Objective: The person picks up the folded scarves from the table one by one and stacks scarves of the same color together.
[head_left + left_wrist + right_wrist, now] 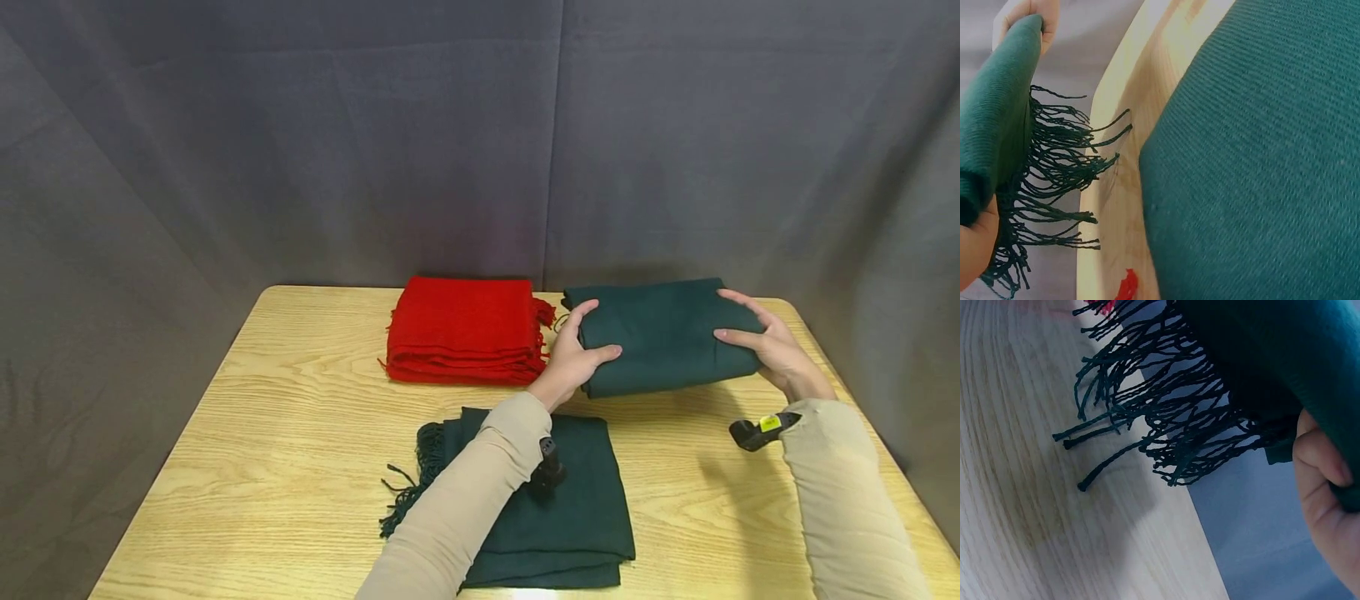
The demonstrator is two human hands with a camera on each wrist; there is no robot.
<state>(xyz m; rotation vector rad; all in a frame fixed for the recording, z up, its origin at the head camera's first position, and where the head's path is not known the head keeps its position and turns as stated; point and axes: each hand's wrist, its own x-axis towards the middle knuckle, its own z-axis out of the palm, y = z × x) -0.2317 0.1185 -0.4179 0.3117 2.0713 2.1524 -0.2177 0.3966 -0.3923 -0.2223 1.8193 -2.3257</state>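
A folded dark green scarf (663, 337) is held up over the back right of the table, tilted a little. My left hand (573, 354) grips its left end, thumb on top. At the opposite end my right hand (783, 354) holds it between thumb and fingers. Dark fringe (1166, 412) hangs from its underside in both wrist views. A second folded dark green scarf (558, 517) lies on the table nearer to me, its fringe to the left, partly hidden by my left forearm. Left of the held scarf, a folded red scarf (465, 321) rests near the back edge.
Pale wood shows on the tabletop (277, 433) left of the scarves. A grey cloth backdrop (360, 150) rises behind the table and along its sides. Small dark wrist cameras are strapped at both sleeves, the right one (761, 429) over bare wood.
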